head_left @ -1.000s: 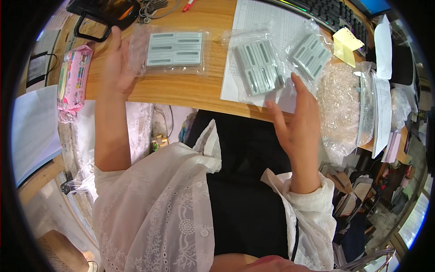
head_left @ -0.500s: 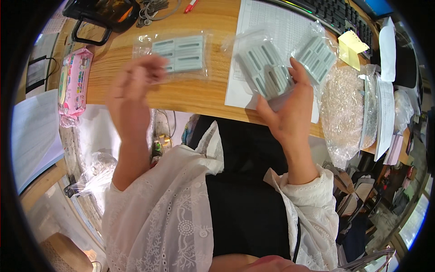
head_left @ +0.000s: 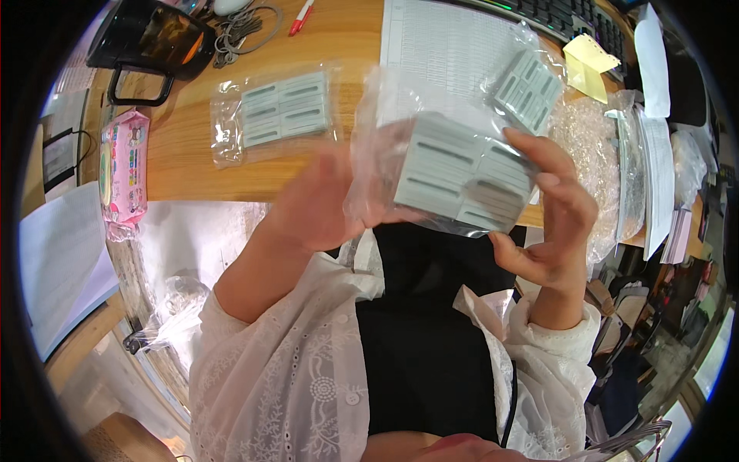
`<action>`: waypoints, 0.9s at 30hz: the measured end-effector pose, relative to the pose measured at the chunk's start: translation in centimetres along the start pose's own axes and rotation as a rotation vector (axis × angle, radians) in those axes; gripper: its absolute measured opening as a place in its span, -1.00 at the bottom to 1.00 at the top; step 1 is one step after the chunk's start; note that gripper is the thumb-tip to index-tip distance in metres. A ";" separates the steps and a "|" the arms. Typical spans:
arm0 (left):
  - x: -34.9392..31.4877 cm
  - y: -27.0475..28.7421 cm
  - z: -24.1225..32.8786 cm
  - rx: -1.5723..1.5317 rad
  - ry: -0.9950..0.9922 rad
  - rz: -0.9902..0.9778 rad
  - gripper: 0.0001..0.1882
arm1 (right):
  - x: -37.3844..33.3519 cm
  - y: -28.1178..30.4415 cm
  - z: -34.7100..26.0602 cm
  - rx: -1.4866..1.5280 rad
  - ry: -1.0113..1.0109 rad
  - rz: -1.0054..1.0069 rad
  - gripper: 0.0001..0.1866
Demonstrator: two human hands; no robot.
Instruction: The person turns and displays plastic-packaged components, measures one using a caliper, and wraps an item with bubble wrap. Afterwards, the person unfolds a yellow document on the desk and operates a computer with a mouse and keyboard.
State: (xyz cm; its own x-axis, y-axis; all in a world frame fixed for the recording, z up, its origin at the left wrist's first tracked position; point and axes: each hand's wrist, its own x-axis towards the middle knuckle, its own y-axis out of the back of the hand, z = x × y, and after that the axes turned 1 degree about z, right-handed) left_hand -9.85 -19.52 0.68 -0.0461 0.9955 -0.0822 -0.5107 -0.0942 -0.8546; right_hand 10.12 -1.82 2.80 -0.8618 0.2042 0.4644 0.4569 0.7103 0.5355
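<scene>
1. A wooden desk (head_left: 177, 177) with warm, yellowish-brown grain spans the upper part of the view, its near edge curved by the lens.
2. Below its left part, a pale, stained surface (head_left: 196, 246) catches strong, whitish light; whether it is wall or floor is unclear.
3. Farther left, a light wooden bar (head_left: 86, 339) runs diagonally, edging another piece of furniture.
4. In the lower left corner sits a tan, rounded shape (head_left: 115, 439), its kind hard to tell.
5. Toward the right rim, a greyish floor (head_left: 656, 362) shows among dim, cluttered surroundings.
6. At the far right, a window (head_left: 714, 366) glows bright and bluish-white.
</scene>
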 end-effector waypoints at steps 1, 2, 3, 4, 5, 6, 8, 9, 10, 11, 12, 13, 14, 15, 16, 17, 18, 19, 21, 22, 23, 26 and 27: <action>0.8 -0.5 0.2 0.001 0.010 -0.008 0.15 | -0.1 0.4 0.2 -0.018 0.012 -0.040 -0.20; 1.7 -1.2 0.6 0.140 0.111 0.022 0.01 | -0.2 0.5 0.1 -0.026 0.006 -0.031 -0.20; 2.6 -1.6 0.8 0.280 0.211 0.050 -0.12 | -0.2 0.4 -0.2 -0.054 0.002 -0.014 -0.24; 3.2 -1.4 0.8 0.281 0.210 0.039 -0.12 | 0.1 0.4 -0.3 -0.083 0.005 -0.005 -0.27; 3.8 -1.0 0.7 0.282 0.248 0.105 -0.27 | -0.1 0.4 -0.3 -0.127 0.010 -0.014 -0.24; 4.3 -0.7 0.8 0.282 0.285 0.172 -0.41 | -0.2 0.8 -0.5 -0.136 0.011 -0.012 -0.24; 5.3 0.0 1.5 0.352 0.238 0.209 -0.48 | -0.6 1.6 -1.2 -0.159 -0.215 0.059 -0.26; 5.9 0.4 1.8 0.418 0.191 0.255 -0.54 | -0.8 3.1 -1.7 -0.249 -0.354 0.065 -0.34; 6.4 0.9 2.3 0.425 0.196 0.255 -0.54 | -1.0 4.4 -1.1 -0.258 -0.393 0.130 -0.47; 7.1 1.4 3.1 0.280 0.105 0.286 -0.56 | -1.2 5.8 -0.8 -0.253 -0.529 0.169 -0.50; 7.9 1.9 3.9 0.132 0.014 0.318 -0.57 | -1.1 6.7 -0.4 -0.247 -0.664 0.208 -0.53; 8.9 2.4 4.5 0.136 0.020 0.320 -0.57 | -0.6 7.4 0.4 -0.243 -0.668 0.213 -0.53; 9.9 2.9 5.4 -0.011 -0.040 0.220 -0.58 | 0.4 8.2 1.3 -0.335 -0.691 0.130 -0.55; 10.6 3.1 6.0 -0.157 -0.100 0.120 -0.58 | 1.2 8.8 2.4 -0.426 -0.713 0.046 -0.56; 10.8 3.1 6.4 -0.157 -0.105 0.125 -0.58 | 2.2 8.9 3.6 -0.422 -0.709 0.041 -0.56; 11.3 3.1 6.6 -0.216 -0.147 0.051 -0.55 | 3.0 8.7 4.6 -0.554 -0.643 -0.001 -0.52; 11.7 3.3 6.8 -0.275 -0.189 -0.022 -0.52 | 3.7 8.5 5.6 -0.683 -0.574 -0.045 -0.47; 11.7 4.0 7.0 -0.366 -0.171 -0.140 -0.48 | 4.2 8.0 6.8 -0.682 -0.569 -0.047 -0.47; 11.7 4.8 7.0 -0.384 -0.153 -0.138 -0.47 | 4.3 7.4 8.3 -0.824 -0.416 -0.058 -0.40; 11.5 5.2 7.1 -0.395 -0.144 -0.124 -0.46 | 4.5 7.2 8.5 -0.823 -0.413 -0.062 -0.40; 11.5 5.5 7.1 -0.397 -0.149 -0.122 -0.46 | 4.7 7.0 8.8 -0.818 -0.464 -0.107 -0.34; 11.3 5.9 7.3 -0.440 -0.123 -0.106 -0.43 | 4.8 6.6 9.4 -0.850 -0.491 -0.124 -0.24; 11.4 5.5 7.2 -0.419 -0.120 -0.110 -0.41 | 4.7 6.5 9.7 -0.888 -0.469 -0.094 -0.21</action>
State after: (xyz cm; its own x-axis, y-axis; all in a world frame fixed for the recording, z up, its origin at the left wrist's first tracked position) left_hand -19.36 -8.71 -1.25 -0.1228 0.9906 0.0598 -0.1272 0.0440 -0.9909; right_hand 6.89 10.28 1.69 -0.8151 0.5536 0.1709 0.2163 0.0173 0.9762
